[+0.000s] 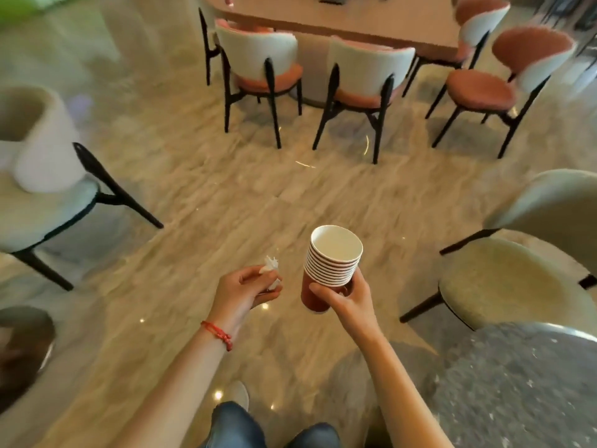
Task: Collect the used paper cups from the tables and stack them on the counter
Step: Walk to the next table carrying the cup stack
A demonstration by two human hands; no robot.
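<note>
Collection looks well advanced but stacking on the counter remains: the right hand [347,297] grips a nested stack of red paper cups [329,270] above the floor, the left hand [245,287] pinches a crumpled napkin [271,270], and no counter is in sight.

floor [226,202]: pale marble | long table [371,24] | orange-seated chairs [258,59] | grey round table [533,383]
</note>
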